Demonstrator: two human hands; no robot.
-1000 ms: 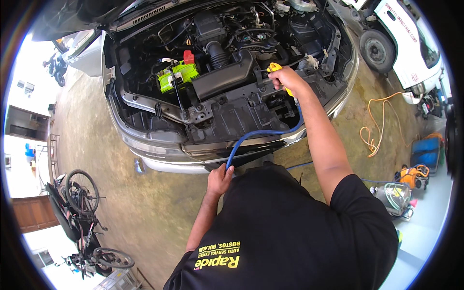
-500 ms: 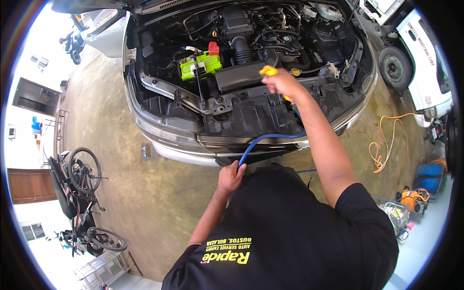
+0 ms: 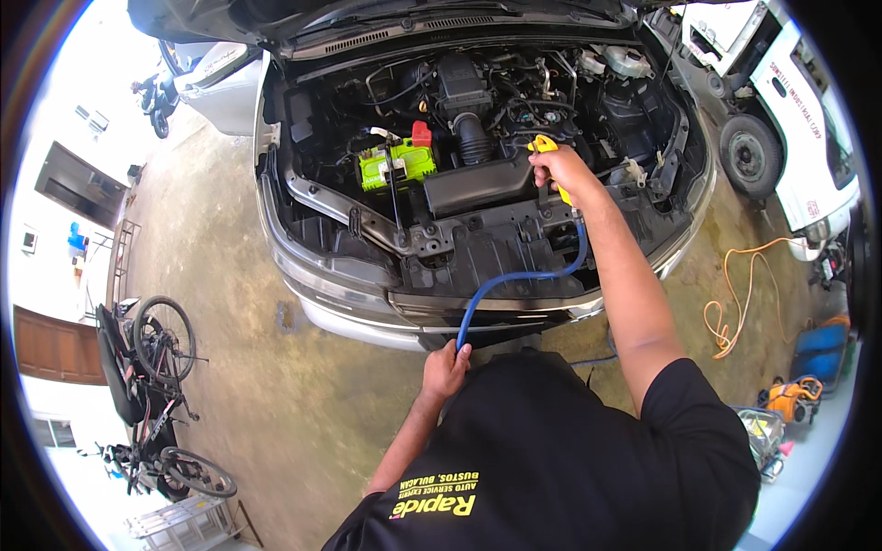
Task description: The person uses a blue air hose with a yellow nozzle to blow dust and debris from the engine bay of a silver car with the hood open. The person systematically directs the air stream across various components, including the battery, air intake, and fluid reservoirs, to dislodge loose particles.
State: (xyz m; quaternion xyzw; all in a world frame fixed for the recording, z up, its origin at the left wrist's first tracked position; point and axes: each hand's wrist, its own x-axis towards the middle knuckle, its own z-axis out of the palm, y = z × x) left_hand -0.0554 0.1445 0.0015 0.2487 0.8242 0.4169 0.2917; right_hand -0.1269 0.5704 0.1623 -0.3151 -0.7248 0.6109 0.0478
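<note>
By the car (image 3: 478,191), right hand (image 3: 560,172) grips a yellow air gun (image 3: 544,144), seemingly — left hand (image 3: 446,370) clasps blue hose (image 3: 511,277).

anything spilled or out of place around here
A dark patch, just left of the front bumper, looks odd against the paler floor around it; whether spill or stain, I can't tell.
</note>
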